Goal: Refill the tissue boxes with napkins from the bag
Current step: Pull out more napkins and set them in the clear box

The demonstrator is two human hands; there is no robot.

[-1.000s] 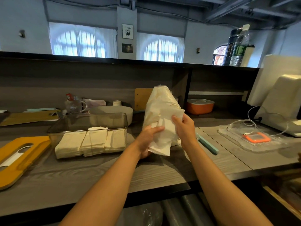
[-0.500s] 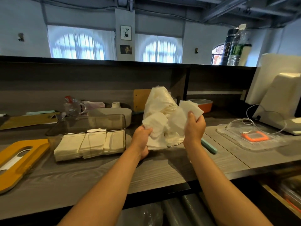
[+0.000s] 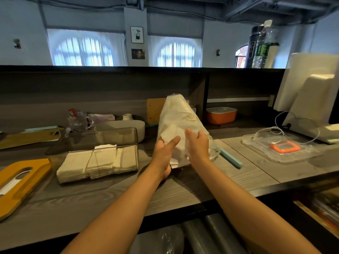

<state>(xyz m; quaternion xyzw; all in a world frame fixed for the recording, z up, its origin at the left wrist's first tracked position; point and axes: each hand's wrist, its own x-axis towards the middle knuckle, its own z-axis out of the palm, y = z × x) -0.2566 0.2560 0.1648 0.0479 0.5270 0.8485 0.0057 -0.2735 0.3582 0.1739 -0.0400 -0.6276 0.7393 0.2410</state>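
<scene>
At the centre of the frame we hold the bag (image 3: 178,123) of napkins upright on the bench (image 3: 91,198). Half a second ago our right hand (image 3: 197,144) was lifted clear to the right with a wad of napkins in its fist; now it is back against the bag's lower right side, fingers spread over the plastic, and we cannot tell whether they pinch anything. Our left hand (image 3: 165,154) has stayed at the bag's base, thumb stretched across the front and fingers wrapped beneath, gripping it. The clear tissue box (image 3: 91,142) sits left of centre, well apart from the bag, with a low layer of napkins (image 3: 97,163) inside and its yellow lid (image 3: 20,182) lying at lower left. We judge that no fresh napkins have reached the box yet, so the pull must be tried again.
</scene>
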